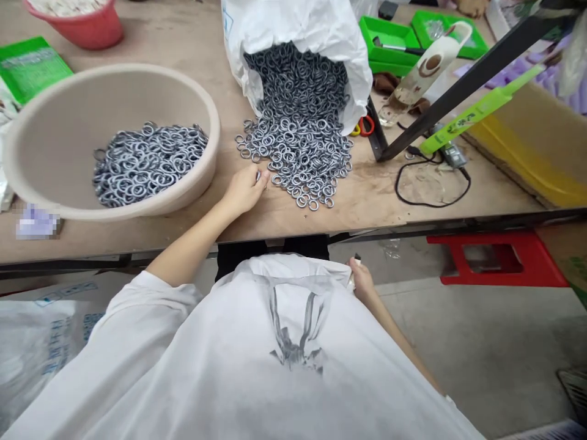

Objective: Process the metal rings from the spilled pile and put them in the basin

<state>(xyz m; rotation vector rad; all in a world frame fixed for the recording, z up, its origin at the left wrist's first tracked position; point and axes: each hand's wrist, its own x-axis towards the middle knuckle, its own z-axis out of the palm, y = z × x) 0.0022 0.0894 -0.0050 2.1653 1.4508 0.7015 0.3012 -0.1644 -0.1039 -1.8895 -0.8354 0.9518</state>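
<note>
Left hand (246, 188) beside ring pile (305, 153) | right hand (362, 278) by shirt (247, 348) | basin (59, 116) holds rings (144, 165)

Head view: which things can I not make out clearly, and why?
In the head view:
Left hand: any contents, hidden by the hand itself.
Right hand: whatever it holds, mostly hidden by the hand.
White sack: far end, cut off by top edge.
Purple item: details, blurred by pixelation.
</note>
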